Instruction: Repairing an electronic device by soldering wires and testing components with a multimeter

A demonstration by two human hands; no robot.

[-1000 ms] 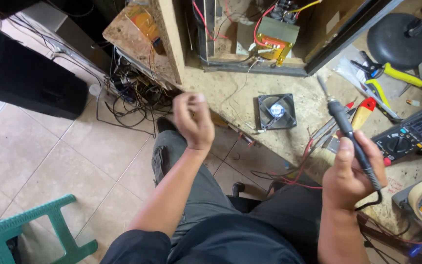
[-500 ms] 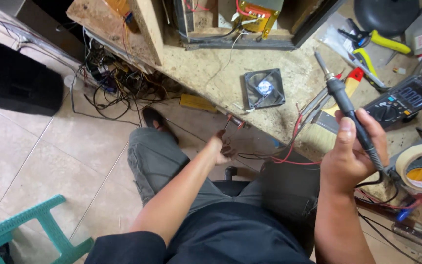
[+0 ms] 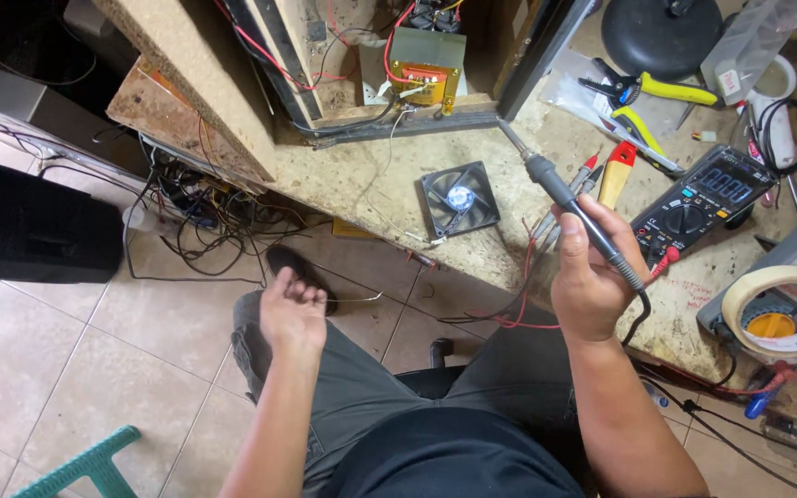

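Right hand [image 3: 592, 277] grips soldering iron [image 3: 569, 203] over bench edge [image 3: 472, 267]; left hand [image 3: 292, 314] empty.

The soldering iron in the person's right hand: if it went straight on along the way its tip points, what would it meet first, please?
The right hand aims the soldering iron up and left. Its tip is already near the dark lower frame edge of the open wooden cabinet, probably the first contact, with the orange transformer beyond. Depth is unclear.
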